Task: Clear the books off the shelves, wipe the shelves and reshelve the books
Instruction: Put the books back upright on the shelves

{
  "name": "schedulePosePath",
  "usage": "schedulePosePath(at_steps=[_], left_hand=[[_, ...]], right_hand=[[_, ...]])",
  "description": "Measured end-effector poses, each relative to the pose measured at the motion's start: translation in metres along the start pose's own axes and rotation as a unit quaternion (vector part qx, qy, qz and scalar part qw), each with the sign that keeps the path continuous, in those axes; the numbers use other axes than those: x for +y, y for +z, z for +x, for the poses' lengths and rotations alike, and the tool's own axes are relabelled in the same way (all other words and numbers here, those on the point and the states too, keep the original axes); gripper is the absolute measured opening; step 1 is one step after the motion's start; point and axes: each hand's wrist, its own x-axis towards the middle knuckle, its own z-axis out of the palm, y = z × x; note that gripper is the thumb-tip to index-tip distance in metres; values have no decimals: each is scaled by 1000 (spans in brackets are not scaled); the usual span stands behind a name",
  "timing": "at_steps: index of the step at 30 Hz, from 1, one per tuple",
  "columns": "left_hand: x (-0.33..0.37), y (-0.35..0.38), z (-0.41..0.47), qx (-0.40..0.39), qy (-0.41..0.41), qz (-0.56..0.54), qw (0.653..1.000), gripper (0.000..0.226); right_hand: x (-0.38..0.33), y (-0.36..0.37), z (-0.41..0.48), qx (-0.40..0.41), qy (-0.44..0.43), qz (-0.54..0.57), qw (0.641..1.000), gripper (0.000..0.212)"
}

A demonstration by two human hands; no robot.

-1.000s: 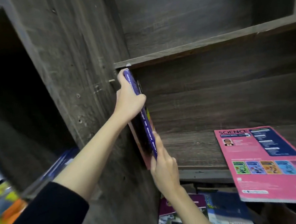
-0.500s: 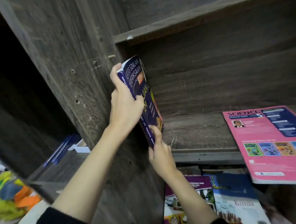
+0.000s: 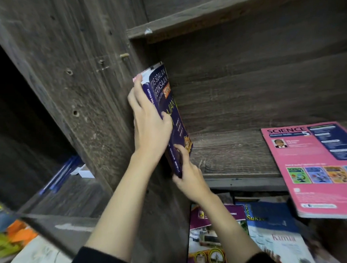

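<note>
a: what's held, and where?
b: purple book [image 3: 171,115], upright with a slight lean, at the left end of the shelf [image 3: 231,158], close against the side panel [image 3: 88,75]. left hand [image 3: 147,120] grips it high at the spine, thumb across the cover, fingers up along the back. right hand [image 3: 188,177] pinches the bottom corner, thumb on the cover.
a: is it resting on the board?
b: cannot tell, the right hand hides the bottom edge. it's near the shelf's front edge, not pushed deep.
a: what could go wrong?
b: main one is toppling. it looks like a soft cover and nothing stands to its right. if both hands let go while it leans, it'll probably flop flat or slide off the front edge onto the books below [image 3: 256,234].
a: next?
b: the left fingers seem to lie between the book and the side panel. pushing the book flush could trap them, or drag and crease the back cover as they pull out.
a: anything away from the hands?
b: pink science book [image 3: 317,167] lies flat further right, well apart, with its near end hanging past the front edge. a knock from a forearm or sleeve could tip it down.
a: stage?
b: looks like reshelving. the shelf is mostly bare wood.
</note>
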Motion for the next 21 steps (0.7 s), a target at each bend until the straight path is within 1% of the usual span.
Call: schedulePosePath(at_steps=[3, 5, 9, 14, 18, 21], left_hand=[[-7, 8, -9, 36, 15, -17, 999, 82], [-11, 13, -14, 46, 12, -34, 998, 78], [-17, 18, -16, 70, 24, -47, 996, 74], [-20, 26, -9, 68, 23, -39, 997, 73], [-27, 36, -9, 56, 24, 13, 998, 73], [-33, 39, -10, 41, 51, 74, 995, 77]], right_hand=[[5, -13, 2, -100, 31, 33, 994, 106], [11, -18, 2, -127, 36, 53, 990, 113], [19, -13, 1, -107, 41, 75, 991, 107], [26, 1, 7, -48, 79, 82, 992, 88], [29, 15, 13, -9, 96, 87, 992, 78], [31, 16, 15, -4, 94, 58, 994, 74]])
